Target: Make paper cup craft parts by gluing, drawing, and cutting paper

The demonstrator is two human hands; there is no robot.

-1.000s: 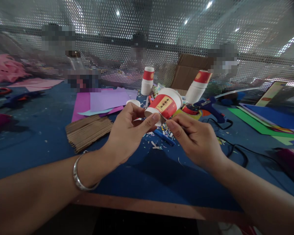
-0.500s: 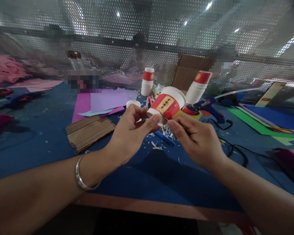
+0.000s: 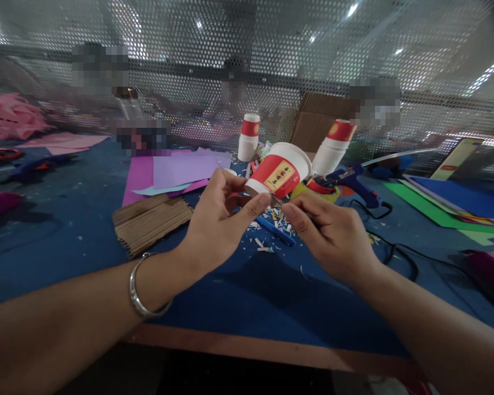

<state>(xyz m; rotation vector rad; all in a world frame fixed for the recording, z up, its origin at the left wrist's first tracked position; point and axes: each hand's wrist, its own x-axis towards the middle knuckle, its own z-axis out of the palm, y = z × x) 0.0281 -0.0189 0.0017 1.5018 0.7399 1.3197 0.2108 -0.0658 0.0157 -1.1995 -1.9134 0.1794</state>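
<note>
A red and white paper cup (image 3: pixel 280 170) is held tilted above the blue table (image 3: pixel 247 296), its mouth turned up and to the right. My left hand (image 3: pixel 219 224) pinches the cup's base with thumb and fingers. My right hand (image 3: pixel 329 233) is closed in a pinch against the base from the right side; whatever may be between its fingertips is too small to make out. Paper scraps (image 3: pixel 267 236) and a blue pen (image 3: pixel 275 230) lie on the table right below the hands.
Two stacks of like cups (image 3: pixel 248 137) (image 3: pixel 334 145) stand behind, by a cardboard box (image 3: pixel 313 118). A blue glue gun (image 3: pixel 349 178) and its black cord (image 3: pixel 395 252) lie right. Purple paper sheets (image 3: pixel 181 167), corrugated card (image 3: pixel 150 219), coloured sheets (image 3: pixel 448 203) and a perforated screen (image 3: pixel 247 49) surround.
The cup has been lifted slightly and tipped a little between my fingers. Both hands stay at its base, almost in the same place.
</note>
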